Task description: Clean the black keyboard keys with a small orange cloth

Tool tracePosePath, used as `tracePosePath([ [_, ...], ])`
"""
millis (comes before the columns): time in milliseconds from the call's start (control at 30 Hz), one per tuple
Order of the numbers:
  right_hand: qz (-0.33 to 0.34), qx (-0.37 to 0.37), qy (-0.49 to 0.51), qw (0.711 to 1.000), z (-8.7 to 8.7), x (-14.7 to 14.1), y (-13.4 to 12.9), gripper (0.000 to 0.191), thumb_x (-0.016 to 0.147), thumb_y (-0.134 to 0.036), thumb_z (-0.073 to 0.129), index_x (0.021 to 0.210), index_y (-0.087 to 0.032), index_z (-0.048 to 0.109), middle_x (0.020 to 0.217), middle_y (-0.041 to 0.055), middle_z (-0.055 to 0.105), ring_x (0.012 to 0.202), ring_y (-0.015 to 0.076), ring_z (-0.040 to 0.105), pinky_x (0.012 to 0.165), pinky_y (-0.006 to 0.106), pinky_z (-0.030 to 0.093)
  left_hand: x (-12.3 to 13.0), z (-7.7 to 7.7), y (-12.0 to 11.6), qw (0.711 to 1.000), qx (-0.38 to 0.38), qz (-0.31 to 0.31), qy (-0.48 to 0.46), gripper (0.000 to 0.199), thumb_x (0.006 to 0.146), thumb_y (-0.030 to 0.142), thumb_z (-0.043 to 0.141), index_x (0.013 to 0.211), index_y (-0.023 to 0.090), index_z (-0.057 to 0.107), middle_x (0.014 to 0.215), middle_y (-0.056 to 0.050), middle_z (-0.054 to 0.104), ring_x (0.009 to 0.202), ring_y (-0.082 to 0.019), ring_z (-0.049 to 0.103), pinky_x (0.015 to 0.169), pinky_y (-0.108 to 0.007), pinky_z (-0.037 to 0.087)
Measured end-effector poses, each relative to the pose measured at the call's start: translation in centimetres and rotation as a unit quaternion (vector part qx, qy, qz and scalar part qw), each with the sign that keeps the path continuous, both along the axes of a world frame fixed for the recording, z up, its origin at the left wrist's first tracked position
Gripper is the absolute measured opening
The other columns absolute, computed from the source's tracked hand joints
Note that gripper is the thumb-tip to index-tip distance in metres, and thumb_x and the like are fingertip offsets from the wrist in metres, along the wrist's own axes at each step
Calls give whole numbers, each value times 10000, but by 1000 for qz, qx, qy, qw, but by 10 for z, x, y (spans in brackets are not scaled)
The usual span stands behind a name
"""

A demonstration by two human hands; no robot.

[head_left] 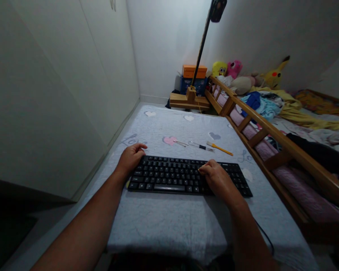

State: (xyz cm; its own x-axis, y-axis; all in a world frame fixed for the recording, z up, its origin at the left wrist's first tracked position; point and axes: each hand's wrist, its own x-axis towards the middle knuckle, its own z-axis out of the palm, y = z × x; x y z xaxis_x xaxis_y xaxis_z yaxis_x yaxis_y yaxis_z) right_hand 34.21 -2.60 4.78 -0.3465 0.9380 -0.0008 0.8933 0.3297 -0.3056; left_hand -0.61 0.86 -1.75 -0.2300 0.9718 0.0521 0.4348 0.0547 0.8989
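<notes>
A black computer keyboard (pixel 169 175) lies flat across the cloth-covered table in front of me. My left hand (pixel 132 156) rests against its upper left corner, thumb and forefinger stretched out with a small gap between them. Over the right half of the keys, my right hand (pixel 214 175) is closed in a pinch. A small yellowish bit shows at its fingertips, too little to name. Beyond the keyboard lie some thin cotton swabs (pixel 180 143), a slim tool with a black grip (pixel 202 147) and a brush with a yellow handle (pixel 222 149).
A pale blue quilted cloth (pixel 169 218) with hearts covers the table. A black cable (pixel 267 237) runs along the near right. A wooden bed rail (pixel 254 116) borders the right side, a white cabinet (pixel 73 75) the left. A wooden stand (pixel 189 98) with a black pole is behind.
</notes>
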Motion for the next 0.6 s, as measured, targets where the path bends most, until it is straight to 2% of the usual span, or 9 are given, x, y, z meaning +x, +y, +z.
tracePosePath([
  [367,-29,9,30,999,-12,24,-7,246,910,-144,500,920,-166,745,970,95,652,892,194,613,813,288,462,3,9,-2,1000,-7,1,1,352,646,313,576,945,176,699,673,12,611,634,-188,540,600,-291,389],
  [600,-10,-18,20,1000,-3,29,-22,267,911,-140,493,914,-182,757,963,87,653,856,192,619,778,289,459,3,7,-1,1000,-1,2,5,340,644,310,569,930,180,700,657,16,599,626,-185,538,603,-292,386],
])
